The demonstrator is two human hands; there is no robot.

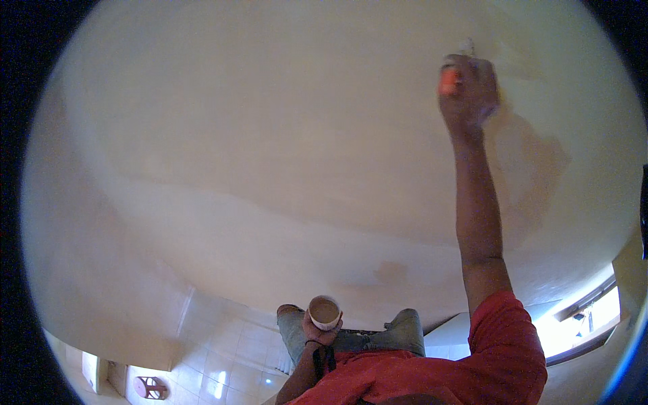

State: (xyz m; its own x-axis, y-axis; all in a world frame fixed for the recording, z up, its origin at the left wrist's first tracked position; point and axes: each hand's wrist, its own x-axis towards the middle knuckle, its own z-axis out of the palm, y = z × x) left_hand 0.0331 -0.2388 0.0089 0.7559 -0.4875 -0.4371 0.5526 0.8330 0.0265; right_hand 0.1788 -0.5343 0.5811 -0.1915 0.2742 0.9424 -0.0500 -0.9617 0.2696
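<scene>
My right hand [468, 91] is raised at arm's length against the pale wall [290, 128]. Its fingers are closed round a paintbrush [449, 82] with an orange handle. The whitish tip of the brush shows just beyond my knuckles, near the wall; slight blur hides its exact shape. Down by my lap, my left hand [314, 332] grips a white cup [325, 312] that holds a beige liquid like paint. Around and below my right wrist the wall has a darker, damp-looking patch [533, 162].
A smaller brownish patch [391, 272] marks the lower wall. Far below lies a glossy tiled floor [226, 351], with a pink-topped stool [150, 387] at the lower left. A bright window [587, 317] opens at the lower right.
</scene>
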